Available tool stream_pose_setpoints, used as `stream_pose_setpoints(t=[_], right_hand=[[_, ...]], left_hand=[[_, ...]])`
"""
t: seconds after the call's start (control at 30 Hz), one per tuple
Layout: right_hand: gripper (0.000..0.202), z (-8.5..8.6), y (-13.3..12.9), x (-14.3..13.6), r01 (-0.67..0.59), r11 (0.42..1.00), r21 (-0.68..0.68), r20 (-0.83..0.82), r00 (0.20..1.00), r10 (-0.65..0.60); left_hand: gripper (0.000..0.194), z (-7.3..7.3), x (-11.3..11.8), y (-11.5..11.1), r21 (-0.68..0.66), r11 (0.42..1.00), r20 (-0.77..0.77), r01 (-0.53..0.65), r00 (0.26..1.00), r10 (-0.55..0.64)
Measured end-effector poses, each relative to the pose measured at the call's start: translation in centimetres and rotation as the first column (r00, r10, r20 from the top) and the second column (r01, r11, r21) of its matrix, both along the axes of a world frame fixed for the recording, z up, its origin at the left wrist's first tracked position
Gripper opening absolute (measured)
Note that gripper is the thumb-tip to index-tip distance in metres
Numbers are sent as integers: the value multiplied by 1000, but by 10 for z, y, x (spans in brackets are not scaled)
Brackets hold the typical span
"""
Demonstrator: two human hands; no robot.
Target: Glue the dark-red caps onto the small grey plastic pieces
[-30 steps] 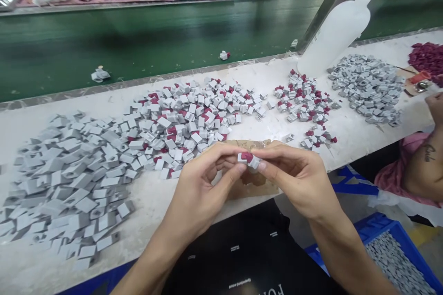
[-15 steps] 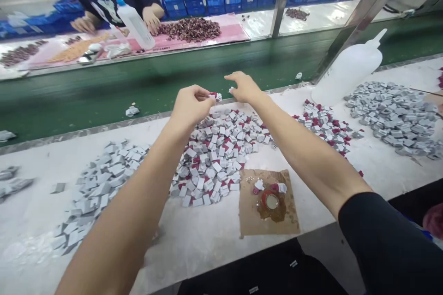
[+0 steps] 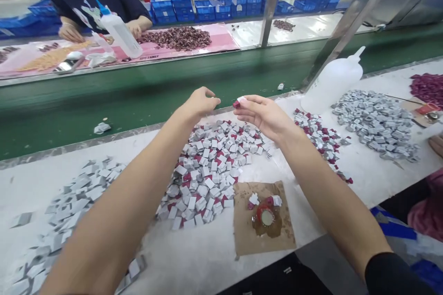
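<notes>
My right hand [image 3: 263, 113] pinches a small maroon-and-white piece [image 3: 237, 103] between thumb and fingers, just above the far edge of the table. My left hand [image 3: 203, 100] is a short way to its left, thumb and curled fingers apart, with nothing visible in it. Below both hands lies a heap of small grey-white and maroon pieces [image 3: 207, 177]. Nearer to me, a square of brown cardboard [image 3: 242, 235] bears a small round red-rimmed pot [image 3: 266, 217] in a wet brown patch, with a few maroon-and-white pieces at its rim.
A grey pile [image 3: 69, 207] lies left; a mixed pile [image 3: 320, 136] and another grey pile [image 3: 377, 122] lie right. A white squeeze bottle [image 3: 334, 80] leans by a metal post. Beyond the green belt [image 3: 155, 99], a person works beside another bottle [image 3: 121, 34].
My left hand no longer shows the maroon-and-white piece it held. My right hand has turned and come lower, now gripping a maroon-and-white piece. The camera view has shifted.
</notes>
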State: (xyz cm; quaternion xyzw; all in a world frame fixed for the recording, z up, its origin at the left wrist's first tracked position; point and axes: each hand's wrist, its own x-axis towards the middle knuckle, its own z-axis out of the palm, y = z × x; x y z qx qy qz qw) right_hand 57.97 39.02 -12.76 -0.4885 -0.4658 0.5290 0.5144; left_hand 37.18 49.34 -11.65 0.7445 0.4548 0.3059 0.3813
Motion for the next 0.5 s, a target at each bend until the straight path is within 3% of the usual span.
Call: stream_pose_setpoints(t=[0.07,0.13,0.2,0.37,0.5], right_hand=[[46,5,-28,-1,37,999,8,-145,989,-35],[56,9,-57,-9,68,998,1,-276,959,-65],[53,13,-90,-19,94,996,2,-302,949,-89],[27,19,-175,-27,63,997,50,-11,998,-63],[20,16,-222,-17,-179,978,103,265,953,147]], left_hand=[[20,21,-4,-38,-48,999,-2,8,1000,-8],[30,37,-9,-86,-47,994,57,95,994,-92],[19,43,-13,-137,-28,987,156,159,976,-153],[6,32,-30,-238,-193,967,313,169,944,-103],[8,28,-50,-294,-265,950,262,167,960,-96]])
